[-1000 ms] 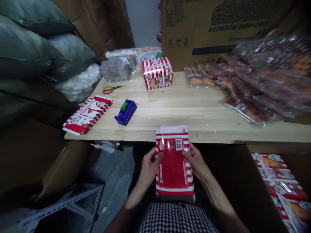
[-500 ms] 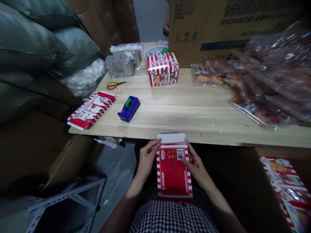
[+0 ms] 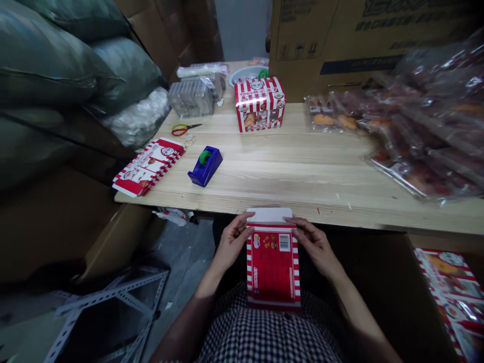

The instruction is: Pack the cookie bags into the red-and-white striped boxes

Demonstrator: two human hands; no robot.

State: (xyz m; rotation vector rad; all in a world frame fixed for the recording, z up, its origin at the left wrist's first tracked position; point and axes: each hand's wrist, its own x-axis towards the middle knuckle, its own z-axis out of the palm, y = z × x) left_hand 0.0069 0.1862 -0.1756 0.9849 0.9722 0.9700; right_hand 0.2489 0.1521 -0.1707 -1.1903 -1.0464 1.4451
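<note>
Right hand [image 3: 316, 245] has shifted up to the white top flap since the earlier frame. Both hands pinch the flat red-striped carton [image 3: 273, 264], lower centre, over the lap; left hand [image 3: 231, 243] grips its upper left edge. Blue tape dispenser [image 3: 205, 166] sits on the wooden table [image 3: 302, 166].

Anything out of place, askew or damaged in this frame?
Little stands out. The stack of flat cartons at the table's left corner juts over the edge, and crumpled plastic hangs below the table edge. The left hand and right hand hold a flat red-striped carton squarely; it looks undamaged.
</note>
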